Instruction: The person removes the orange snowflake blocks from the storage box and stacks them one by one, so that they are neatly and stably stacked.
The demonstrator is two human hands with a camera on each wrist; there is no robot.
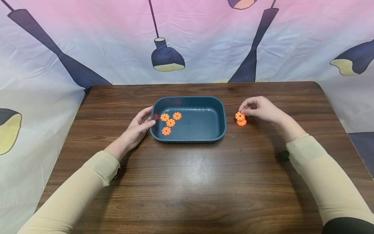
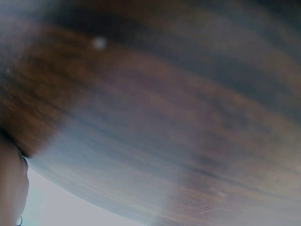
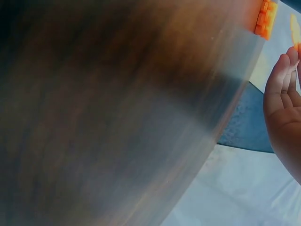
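A dark blue rectangular plastic bin [image 1: 195,125] stands on the table, with several orange notched discs [image 1: 170,123] lying flat in its left part. My left hand [image 1: 135,130] grips the bin's left end, thumb over the rim and fingers along the outer wall. To the right of the bin, my right hand [image 1: 262,109] pinches one orange notched disc [image 1: 240,116] between thumb and fingertips. Just below it is a small stack of orange discs [image 1: 241,123] on the table. The right wrist view shows the stack [image 3: 266,20] edge-on and the pinched disc [image 3: 295,30] apart from it.
The brown wood-grain table [image 1: 187,188] extends on all sides of the bin. A cloth with a printed lamp pattern [image 1: 201,48] hangs behind the table's back edge. The left wrist view holds mostly blurred tabletop [image 2: 155,113].
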